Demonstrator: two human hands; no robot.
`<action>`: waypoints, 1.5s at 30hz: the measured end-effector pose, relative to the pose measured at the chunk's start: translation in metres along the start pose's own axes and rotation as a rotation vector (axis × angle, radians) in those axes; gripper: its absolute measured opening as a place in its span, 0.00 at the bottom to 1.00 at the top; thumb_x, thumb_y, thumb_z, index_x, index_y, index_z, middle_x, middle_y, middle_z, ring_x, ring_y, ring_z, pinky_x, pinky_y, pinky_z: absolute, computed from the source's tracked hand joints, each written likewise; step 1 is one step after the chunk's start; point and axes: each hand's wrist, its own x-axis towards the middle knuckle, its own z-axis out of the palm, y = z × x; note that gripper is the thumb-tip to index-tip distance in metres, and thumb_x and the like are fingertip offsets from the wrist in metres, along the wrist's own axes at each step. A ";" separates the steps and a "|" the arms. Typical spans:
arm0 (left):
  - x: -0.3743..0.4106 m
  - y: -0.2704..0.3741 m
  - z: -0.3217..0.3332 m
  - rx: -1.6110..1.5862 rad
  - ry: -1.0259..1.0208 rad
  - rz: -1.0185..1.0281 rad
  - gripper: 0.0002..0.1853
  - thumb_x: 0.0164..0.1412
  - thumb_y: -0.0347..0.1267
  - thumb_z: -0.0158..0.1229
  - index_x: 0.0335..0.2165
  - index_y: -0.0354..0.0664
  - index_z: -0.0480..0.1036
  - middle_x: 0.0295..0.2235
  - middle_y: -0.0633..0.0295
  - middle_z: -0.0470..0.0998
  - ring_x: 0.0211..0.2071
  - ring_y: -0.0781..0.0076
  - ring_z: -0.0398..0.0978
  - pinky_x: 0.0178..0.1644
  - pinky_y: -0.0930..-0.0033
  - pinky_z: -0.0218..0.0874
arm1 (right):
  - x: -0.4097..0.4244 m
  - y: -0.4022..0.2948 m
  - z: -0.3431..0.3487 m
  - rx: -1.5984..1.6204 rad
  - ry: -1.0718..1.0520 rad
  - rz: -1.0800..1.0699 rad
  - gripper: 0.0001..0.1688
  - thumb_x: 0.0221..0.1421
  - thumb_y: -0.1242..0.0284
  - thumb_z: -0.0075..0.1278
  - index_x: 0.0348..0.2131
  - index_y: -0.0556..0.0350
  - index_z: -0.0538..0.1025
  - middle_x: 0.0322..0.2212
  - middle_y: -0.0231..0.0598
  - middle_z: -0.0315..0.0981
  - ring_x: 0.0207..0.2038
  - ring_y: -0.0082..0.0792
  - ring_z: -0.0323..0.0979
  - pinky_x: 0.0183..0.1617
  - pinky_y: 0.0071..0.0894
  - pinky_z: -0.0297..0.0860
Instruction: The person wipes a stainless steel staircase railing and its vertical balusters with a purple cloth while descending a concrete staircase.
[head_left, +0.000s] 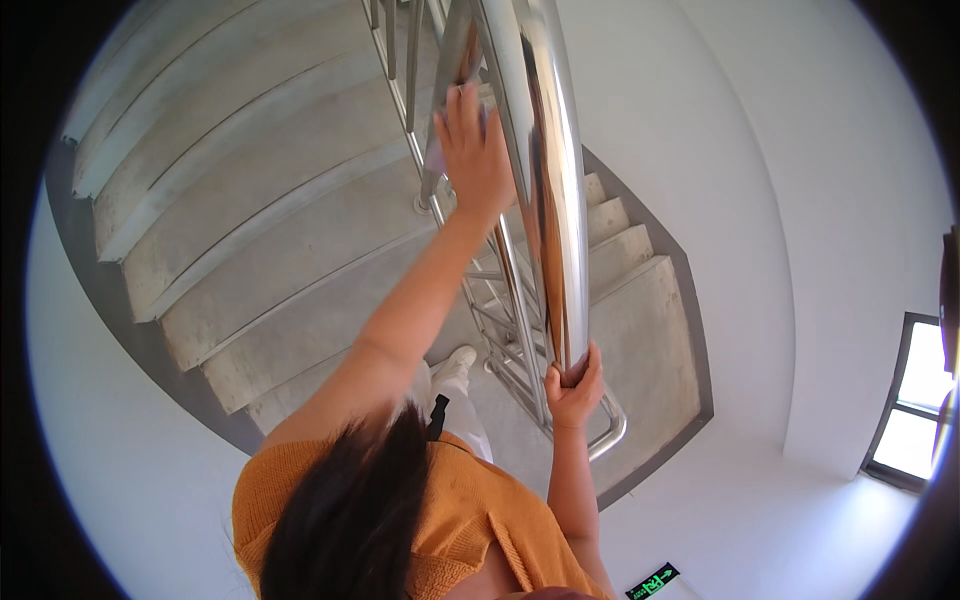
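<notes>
My left hand (478, 154) reaches up and is slightly blurred, with its fingers spread. Under it shows the edge of a pale lilac cloth (435, 159), mostly covered by the palm, against a flat steel post (452, 56) of the railing. Farther down and to the right, my right hand (576, 394) is wrapped around the thick polished steel handrail (562, 225), thumb on its left side. The handrail's curved surface mirrors the orange top and an arm.
Concrete stairs (300, 217) climb on the left, and other steps (630, 247) lie beyond the railing at right. Thin steel balusters (514, 277) stand beneath the handrail. A white shoe (456, 364) rests on the floor. White walls (735, 300), a window (907, 405) and a lit exit sign (652, 582) flank the right.
</notes>
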 end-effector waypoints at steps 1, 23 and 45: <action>0.012 -0.007 0.002 0.086 -0.025 0.092 0.21 0.55 0.33 0.58 0.46 0.32 0.72 0.57 0.44 0.64 0.63 0.27 0.50 0.62 0.25 0.42 | 0.001 0.001 0.002 0.004 0.025 -0.030 0.44 0.50 0.50 0.60 0.55 0.66 0.68 0.41 0.53 0.74 0.39 0.54 0.75 0.42 0.43 0.72; -0.180 0.077 -0.036 -1.111 -0.954 -0.643 0.11 0.66 0.34 0.52 0.41 0.40 0.74 0.39 0.58 0.79 0.43 0.64 0.77 0.44 0.63 0.69 | 0.008 -0.006 -0.001 -0.045 0.034 -0.023 0.45 0.44 0.52 0.63 0.55 0.59 0.69 0.41 0.47 0.77 0.39 0.48 0.76 0.41 0.41 0.73; 0.023 0.100 -0.074 -1.185 0.111 -0.468 0.29 0.67 0.52 0.47 0.57 0.44 0.66 0.58 0.61 0.68 0.62 0.58 0.60 0.65 0.51 0.50 | 0.017 -0.008 -0.007 0.031 0.049 -0.061 0.43 0.45 0.53 0.63 0.55 0.57 0.68 0.36 0.40 0.75 0.36 0.42 0.75 0.37 0.38 0.72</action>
